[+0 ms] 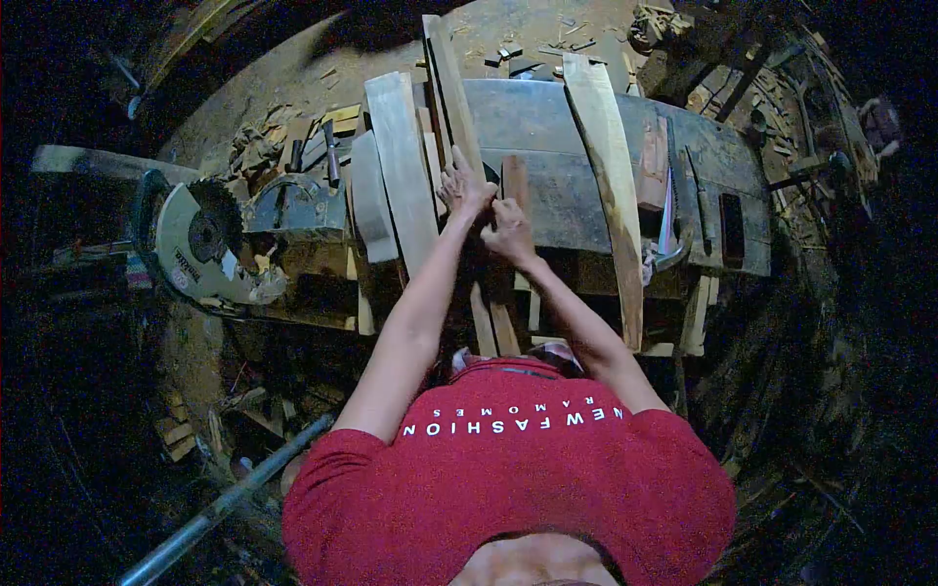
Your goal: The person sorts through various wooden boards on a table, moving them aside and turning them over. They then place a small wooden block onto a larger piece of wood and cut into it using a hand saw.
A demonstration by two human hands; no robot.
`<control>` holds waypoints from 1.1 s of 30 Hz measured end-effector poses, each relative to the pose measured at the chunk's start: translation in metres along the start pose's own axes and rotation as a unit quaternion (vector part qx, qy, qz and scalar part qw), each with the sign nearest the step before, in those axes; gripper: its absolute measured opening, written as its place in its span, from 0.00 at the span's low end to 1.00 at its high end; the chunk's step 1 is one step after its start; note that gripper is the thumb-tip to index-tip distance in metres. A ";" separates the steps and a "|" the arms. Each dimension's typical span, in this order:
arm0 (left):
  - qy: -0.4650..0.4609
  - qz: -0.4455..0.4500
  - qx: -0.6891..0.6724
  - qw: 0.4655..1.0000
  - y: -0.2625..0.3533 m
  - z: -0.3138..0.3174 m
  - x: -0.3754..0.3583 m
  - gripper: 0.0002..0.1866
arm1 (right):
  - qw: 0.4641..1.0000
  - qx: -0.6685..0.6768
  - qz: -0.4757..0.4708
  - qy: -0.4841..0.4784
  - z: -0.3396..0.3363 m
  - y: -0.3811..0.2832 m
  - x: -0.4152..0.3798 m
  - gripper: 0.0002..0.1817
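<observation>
Grey bench (528, 122) fronts littered floor (239, 112); left hand (466, 186) holds plank (451, 93), right hand's (509, 232) grip unclear.

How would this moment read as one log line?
left hand: on wooden strip | right hand: curled nearby, grip unclear | circular saw: at left, untouched

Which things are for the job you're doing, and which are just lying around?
Seem part of the job:
- long narrow plank, under the left hand
- workbench, supporting the work

Seem to be just lying about:
- circular saw
- wide pale board
- wood scraps beyond the bench
</observation>
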State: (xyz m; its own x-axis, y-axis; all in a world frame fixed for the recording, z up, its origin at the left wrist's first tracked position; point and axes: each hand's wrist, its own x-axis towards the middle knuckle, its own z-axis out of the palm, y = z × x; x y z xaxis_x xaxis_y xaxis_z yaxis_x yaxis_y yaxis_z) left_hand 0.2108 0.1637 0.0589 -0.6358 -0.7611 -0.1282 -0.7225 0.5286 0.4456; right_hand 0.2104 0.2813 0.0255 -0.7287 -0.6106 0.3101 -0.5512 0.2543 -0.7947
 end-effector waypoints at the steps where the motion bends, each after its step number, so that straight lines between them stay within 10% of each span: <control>1: -0.003 -0.003 -0.023 1.000 -0.003 0.000 0.003 0.52 | 0.994 -0.019 0.049 -0.091 -0.022 -0.007 0.015 0.17; 3: 0.053 0.056 -0.033 0.996 -0.027 0.024 0.017 0.53 | 0.998 -0.039 0.040 0.029 0.006 0.046 0.020 0.16; 10: -0.048 -0.009 -0.256 0.965 -0.020 -0.017 0.017 0.53 | 0.945 -0.316 -0.027 -0.077 0.029 0.073 0.079 0.17; 16: 0.079 0.028 -0.421 0.903 -0.033 -0.034 0.018 0.47 | 0.960 -0.279 -0.016 -0.003 0.046 0.071 0.087 0.11; 21: 0.137 0.070 -0.341 0.927 -0.058 -0.041 0.043 0.46 | 0.966 -0.212 -0.083 0.125 0.054 0.067 0.087 0.15; 23: 0.100 0.060 -0.233 0.965 -0.064 -0.039 0.050 0.47 | 0.983 -0.168 -0.016 -0.073 0.028 0.042 0.096 0.19; 24: 0.130 0.074 -0.194 0.970 -0.062 -0.036 0.043 0.45 | 0.970 -0.187 -0.127 0.088 0.030 0.043 0.095 0.15; 31: 0.089 -0.049 0.045 0.994 -0.032 -0.018 0.016 0.39 | 0.993 0.063 0.062 0.073 -0.071 0.022 0.077 0.12; 33: 0.078 0.039 0.017 0.996 -0.041 -0.021 0.010 0.34 | 0.979 0.172 0.082 0.076 -0.089 0.062 0.049 0.09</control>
State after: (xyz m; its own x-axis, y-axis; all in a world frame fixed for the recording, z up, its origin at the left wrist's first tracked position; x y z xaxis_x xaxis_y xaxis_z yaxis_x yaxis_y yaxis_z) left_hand 0.2393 0.1269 0.0578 -0.6434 -0.7642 0.0456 -0.6828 0.5997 0.4174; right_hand 0.1038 0.3341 0.0379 -0.8627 -0.4570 0.2168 -0.2714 0.0566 -0.9608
